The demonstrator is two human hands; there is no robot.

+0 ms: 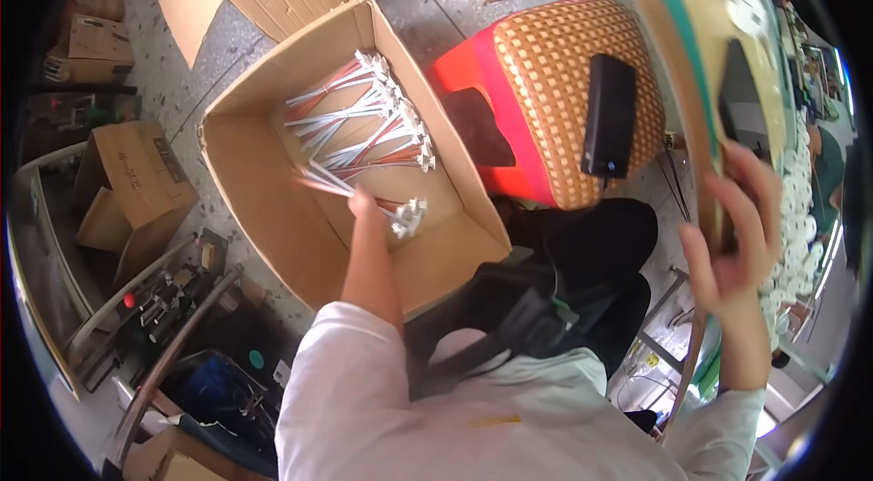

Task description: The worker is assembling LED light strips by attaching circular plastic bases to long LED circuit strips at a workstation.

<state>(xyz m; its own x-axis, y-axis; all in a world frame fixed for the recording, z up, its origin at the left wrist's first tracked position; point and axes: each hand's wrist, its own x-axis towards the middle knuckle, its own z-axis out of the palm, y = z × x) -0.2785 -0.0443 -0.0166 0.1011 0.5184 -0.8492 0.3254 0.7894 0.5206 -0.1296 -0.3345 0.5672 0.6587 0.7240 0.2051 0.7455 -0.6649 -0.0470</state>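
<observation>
L hand (365, 205) w/ wht-brn bundle (408, 216)

Bright, soft light, white glare at far right, fisheye-bent edges, black corners

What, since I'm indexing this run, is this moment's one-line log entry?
left hand: gripping wire bundle in cardboard box | right hand: open, at table edge | box: more bundles | stool: black device atop

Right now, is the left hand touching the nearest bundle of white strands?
Touching: the head view shows the left hand gripping the bundle partway along, strands showing on both sides.
</observation>
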